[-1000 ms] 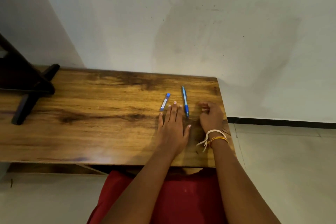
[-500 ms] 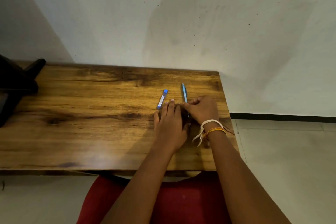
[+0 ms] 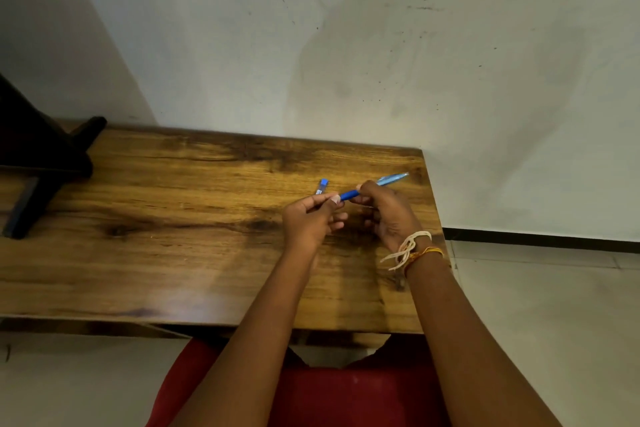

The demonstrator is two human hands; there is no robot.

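Overall: a person sat at a wooden table (image 3: 173, 218), seen from above through a head-worn camera, both forearms reaching forward over its right part.
Right hand: the right hand (image 3: 388, 215) was curled around the middle of a blue mechanical pencil (image 3: 349, 195), thumb on top, grasping it.
Left hand: the left hand (image 3: 308, 218) pinched the pencil's near end between thumb and forefinger, the other fingers loosely bent beneath.
Pencil position: it was held between the two hands over the table's far right area, lying almost level and slanting up to the right. Its dark blue grip section showed between the hands, and its pale blue see-through barrel stuck out past the right hand towards the table's far right corner.
Pencil tip: hidden by the left fingertips.
Lead refill tube: a small lead refill tube (image 3: 322, 186) with a blue cap lay on the tabletop just beyond the left hand, partly hidden by its knuckles.
Wrist: white and orange thread bands (image 3: 408, 248) were tied around the right wrist.
Left edge: a black stand (image 3: 38, 163) rested on the table's far left end.
Backdrop: a pale, scuffed wall (image 3: 346, 45) rose directly behind the table, with a black skirting strip (image 3: 536, 236) and light floor tiles (image 3: 536, 305) to the right.
Lap: a red garment (image 3: 329, 399) showed below the table's near edge.
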